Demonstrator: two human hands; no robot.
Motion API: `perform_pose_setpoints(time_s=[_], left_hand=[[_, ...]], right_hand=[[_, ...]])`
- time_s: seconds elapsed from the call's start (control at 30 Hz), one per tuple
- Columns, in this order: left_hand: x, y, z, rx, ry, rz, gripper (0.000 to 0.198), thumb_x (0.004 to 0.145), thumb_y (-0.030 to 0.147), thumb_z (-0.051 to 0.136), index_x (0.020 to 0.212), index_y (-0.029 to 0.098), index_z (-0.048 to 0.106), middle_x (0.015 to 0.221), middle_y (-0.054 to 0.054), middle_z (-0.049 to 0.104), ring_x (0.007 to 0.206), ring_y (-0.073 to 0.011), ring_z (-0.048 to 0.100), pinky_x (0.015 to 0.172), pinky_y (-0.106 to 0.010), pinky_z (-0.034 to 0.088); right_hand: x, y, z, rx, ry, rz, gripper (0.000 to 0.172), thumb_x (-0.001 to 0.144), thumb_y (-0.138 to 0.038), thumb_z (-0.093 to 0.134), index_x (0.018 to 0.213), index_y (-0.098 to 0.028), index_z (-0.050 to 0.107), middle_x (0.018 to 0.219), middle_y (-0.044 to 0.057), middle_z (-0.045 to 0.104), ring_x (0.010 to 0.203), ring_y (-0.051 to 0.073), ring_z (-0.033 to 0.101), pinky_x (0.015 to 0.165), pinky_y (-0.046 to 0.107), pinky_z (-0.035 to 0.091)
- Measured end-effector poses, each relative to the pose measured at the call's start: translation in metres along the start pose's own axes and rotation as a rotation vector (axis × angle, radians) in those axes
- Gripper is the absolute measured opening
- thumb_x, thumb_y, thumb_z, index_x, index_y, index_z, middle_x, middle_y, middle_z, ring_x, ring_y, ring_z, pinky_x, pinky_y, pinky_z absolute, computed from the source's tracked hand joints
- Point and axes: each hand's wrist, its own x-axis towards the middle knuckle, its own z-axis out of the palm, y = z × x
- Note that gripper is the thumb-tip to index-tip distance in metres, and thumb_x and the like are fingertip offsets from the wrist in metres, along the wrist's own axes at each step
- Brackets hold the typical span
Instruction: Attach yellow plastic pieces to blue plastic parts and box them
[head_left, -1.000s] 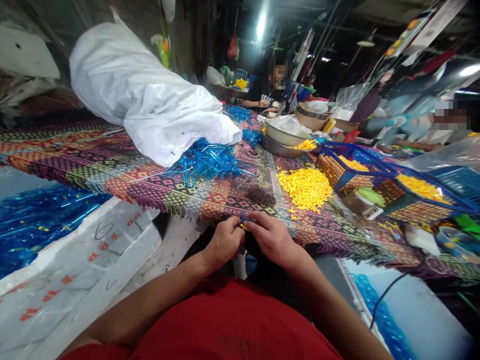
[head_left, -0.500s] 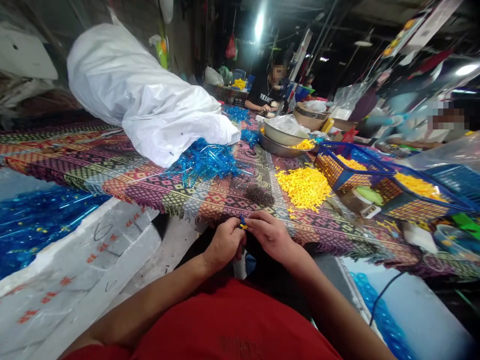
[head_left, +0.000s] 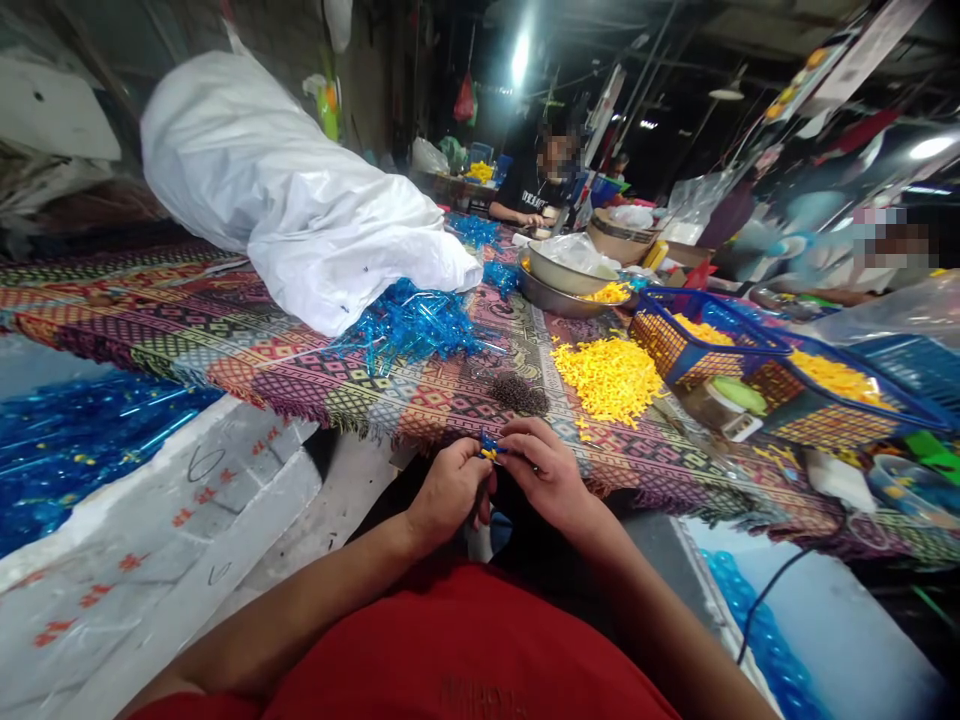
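Both hands meet over my lap, just off the table's near edge. Between their fingertips is a small blue and yellow plastic piece (head_left: 490, 447), mostly covered by fingers. My left hand (head_left: 448, 490) is closed, pinching it from the left. From the right, my right hand (head_left: 546, 472) pinches it too, thumb and fingers together. Beyond the hands, a small heap of dark little parts (head_left: 519, 393) lies on the patterned cloth (head_left: 420, 400). To its right spreads a pile of yellow plastic pieces (head_left: 609, 378). Farther left lie clear blue plastic pieces (head_left: 420, 320), partly under a white sack.
The large white sack (head_left: 300, 190) slants across the table's left. Metal bowls (head_left: 566, 285) and blue baskets (head_left: 705, 340) of yellow pieces stand at right. White foam boxes (head_left: 150, 530) flank me below. A co-worker (head_left: 529, 195) sits across the table.
My fingers have shifted slightly around the small piece, and more of its blue part shows. My right hand's fingers have lifted a little. The piles look unchanged.
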Motion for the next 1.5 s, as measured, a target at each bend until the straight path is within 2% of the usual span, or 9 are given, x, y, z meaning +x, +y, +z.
perform_pose_setpoints(time_s=[0.2, 0.33, 0.43, 0.7, 1.0, 1.2, 1.5], left_hand=[[-0.003, 0.001, 0.002, -0.019, -0.012, 0.011, 0.013, 0.078, 0.027, 0.042, 0.073, 0.017, 0.049, 0.042, 0.004, 0.048, 0.032, -0.0108, 0.046, 0.032, -0.019, 0.036], [-0.002, 0.000, 0.001, -0.036, -0.031, 0.011, 0.014, 0.078, 0.028, 0.046, 0.078, 0.015, 0.052, 0.061, 0.000, 0.058, 0.042, -0.0096, 0.053, 0.038, -0.020, 0.041], [-0.001, -0.002, 0.001, -0.064, -0.032, 0.009, 0.016, 0.079, 0.029, 0.046, 0.081, 0.015, 0.054, 0.069, -0.002, 0.060, 0.047, -0.0100, 0.054, 0.041, -0.021, 0.043], [-0.002, -0.001, 0.003, -0.020, -0.025, 0.035, 0.016, 0.080, 0.029, 0.046, 0.080, 0.014, 0.053, 0.069, -0.002, 0.060, 0.044, -0.0106, 0.055, 0.041, -0.022, 0.044], [-0.001, -0.002, 0.003, 0.032, 0.052, 0.063, 0.016, 0.080, 0.030, 0.046, 0.075, 0.016, 0.051, 0.062, 0.001, 0.057, 0.041, -0.0093, 0.052, 0.039, -0.020, 0.042], [-0.002, 0.004, 0.000, 0.097, 0.032, 0.081, 0.017, 0.079, 0.030, 0.046, 0.073, 0.016, 0.051, 0.061, 0.001, 0.058, 0.043, -0.0088, 0.052, 0.041, -0.019, 0.040], [-0.003, 0.008, 0.002, 0.202, 0.096, 0.119, 0.014, 0.079, 0.026, 0.044, 0.071, 0.017, 0.051, 0.059, 0.002, 0.056, 0.046, -0.0090, 0.051, 0.046, -0.020, 0.039]], right_hand=[[-0.003, -0.003, 0.001, -0.038, -0.017, -0.030, 0.018, 0.085, -0.012, 0.048, 0.093, -0.020, 0.062, 0.093, 0.008, 0.053, 0.086, 0.017, 0.054, 0.071, 0.032, 0.049], [-0.004, -0.001, -0.001, -0.052, -0.006, 0.011, 0.017, 0.085, -0.014, 0.048, 0.090, -0.021, 0.063, 0.085, 0.006, 0.053, 0.079, 0.016, 0.053, 0.066, 0.030, 0.047], [-0.002, 0.000, -0.005, -0.045, -0.020, 0.017, 0.016, 0.085, -0.014, 0.049, 0.088, -0.021, 0.063, 0.082, 0.004, 0.053, 0.077, 0.015, 0.052, 0.065, 0.029, 0.046], [0.003, -0.002, -0.012, -0.040, -0.088, -0.010, 0.017, 0.087, -0.015, 0.046, 0.088, -0.020, 0.062, 0.085, 0.005, 0.053, 0.078, 0.015, 0.053, 0.065, 0.028, 0.046], [-0.007, 0.001, 0.004, -0.106, -0.012, -0.054, 0.022, 0.087, -0.013, 0.045, 0.100, -0.020, 0.059, 0.086, 0.006, 0.055, 0.077, 0.015, 0.054, 0.064, 0.027, 0.047], [-0.006, 0.000, -0.001, -0.049, -0.059, -0.042, 0.021, 0.088, -0.014, 0.043, 0.098, -0.020, 0.061, 0.084, 0.006, 0.058, 0.077, 0.015, 0.057, 0.065, 0.027, 0.049], [-0.005, 0.001, 0.003, -0.021, 0.065, 0.041, 0.015, 0.084, -0.019, 0.053, 0.097, -0.021, 0.061, 0.082, 0.005, 0.061, 0.077, 0.016, 0.058, 0.066, 0.029, 0.051]])
